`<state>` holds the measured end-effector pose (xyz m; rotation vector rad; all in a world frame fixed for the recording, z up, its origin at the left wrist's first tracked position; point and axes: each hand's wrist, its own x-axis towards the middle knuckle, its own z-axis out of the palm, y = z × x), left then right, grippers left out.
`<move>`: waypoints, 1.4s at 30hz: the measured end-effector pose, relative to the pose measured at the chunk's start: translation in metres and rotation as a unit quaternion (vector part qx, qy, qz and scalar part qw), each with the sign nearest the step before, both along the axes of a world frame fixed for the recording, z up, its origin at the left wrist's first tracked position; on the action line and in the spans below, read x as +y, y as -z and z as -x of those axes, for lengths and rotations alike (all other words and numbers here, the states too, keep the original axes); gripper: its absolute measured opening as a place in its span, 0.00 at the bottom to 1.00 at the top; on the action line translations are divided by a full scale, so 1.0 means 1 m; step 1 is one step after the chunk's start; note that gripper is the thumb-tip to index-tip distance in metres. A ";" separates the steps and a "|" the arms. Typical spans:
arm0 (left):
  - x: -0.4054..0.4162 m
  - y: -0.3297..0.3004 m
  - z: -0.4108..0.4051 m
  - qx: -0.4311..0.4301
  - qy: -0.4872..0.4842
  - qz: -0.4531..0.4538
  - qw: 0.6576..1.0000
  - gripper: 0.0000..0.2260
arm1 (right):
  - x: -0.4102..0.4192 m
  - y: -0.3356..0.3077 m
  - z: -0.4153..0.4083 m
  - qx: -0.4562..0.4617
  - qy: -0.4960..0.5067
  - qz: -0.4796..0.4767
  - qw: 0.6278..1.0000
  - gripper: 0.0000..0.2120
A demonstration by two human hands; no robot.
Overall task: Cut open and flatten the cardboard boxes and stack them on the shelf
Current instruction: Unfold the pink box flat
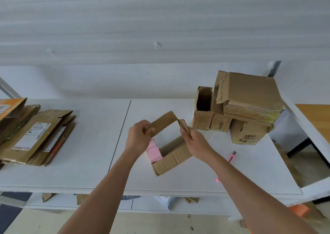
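we look down on a white shelf (89, 162) with a long white panel above it. on its left lies a stack (35, 137) of flattened boxes, the top one bearing a shipping label. at the far right stands a pile (241, 108) of uncut boxes, a big one tilted on top of smaller ones, one narrow carton open at the top. in the middle, between stack and pile, is the box (171, 153) we are working on: its lower part sits on the shelf, opened out into a hollow square, with pink sheets (154, 152) showing at its left side. our left hand (138, 138) grips the left end of the raised upper panel, fingers curled round its edge. our right hand (194, 141) pinches the folded right flap, thumb on top. just right of our right forearm a pink knife (231, 156) lies on the shelf, apart from both hands, partly hidden by the arm
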<state>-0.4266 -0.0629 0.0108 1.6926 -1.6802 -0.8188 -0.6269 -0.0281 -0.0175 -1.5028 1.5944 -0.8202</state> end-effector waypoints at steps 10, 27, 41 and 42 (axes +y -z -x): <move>0.013 0.013 0.004 0.147 -0.054 -0.099 0.983 0.32 | 0.005 -0.007 0.003 -0.024 0.019 0.005 1.000 0.20; 0.049 0.080 -0.077 0.151 0.056 -0.283 0.946 0.26 | 0.027 0.083 0.016 0.260 -0.228 -0.051 0.937 0.38; 0.025 0.116 -0.058 0.054 -0.174 -0.247 0.952 0.08 | -0.018 0.106 -0.044 0.389 -0.197 -0.008 0.900 0.20; 0.024 0.117 -0.059 0.073 -0.193 -0.259 0.944 0.09 | -0.020 0.110 -0.046 0.394 -0.197 -0.001 0.898 0.18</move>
